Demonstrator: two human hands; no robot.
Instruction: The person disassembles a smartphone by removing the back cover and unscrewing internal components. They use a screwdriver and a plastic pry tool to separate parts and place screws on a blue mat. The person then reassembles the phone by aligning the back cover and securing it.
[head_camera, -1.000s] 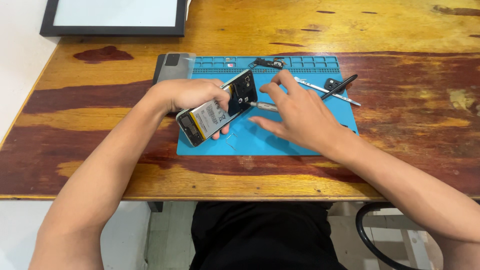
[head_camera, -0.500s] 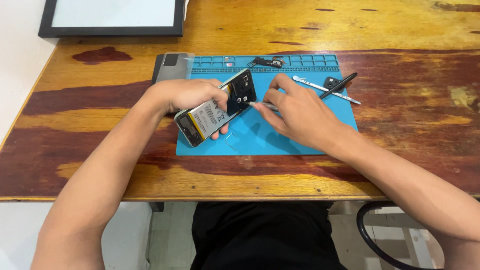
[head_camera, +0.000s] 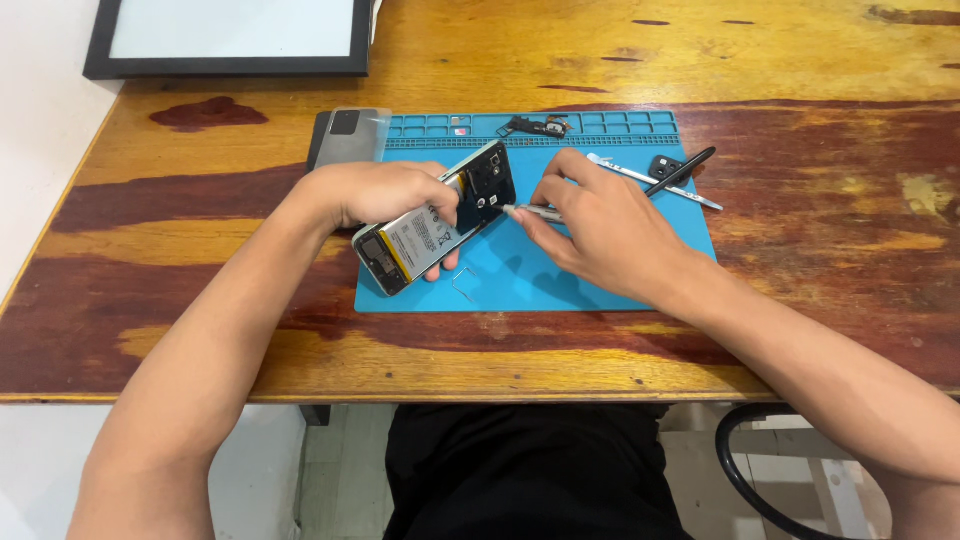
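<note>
My left hand (head_camera: 385, 195) grips an opened smartphone (head_camera: 437, 222), back cover off, battery and black circuit section showing, tilted above the blue silicone work mat (head_camera: 600, 290). My right hand (head_camera: 590, 222) holds a thin silver tool (head_camera: 530, 211) whose tip points at the phone's black upper section. The tip seems to touch or nearly touch the phone's edge.
On the mat's far part lie metal tweezers (head_camera: 640, 176), a black stylus-like tool (head_camera: 682, 170), a small black part (head_camera: 664, 166) and a small component (head_camera: 535, 125) in the tray slots. A grey phone back cover (head_camera: 347, 136) lies at the mat's left corner. A black-framed panel (head_camera: 230, 40) sits far left on the wooden table (head_camera: 800, 60).
My right hand has closed from spread fingers onto the thin silver tool and brought its tip to the phone. The left hand keeps holding the phone.
</note>
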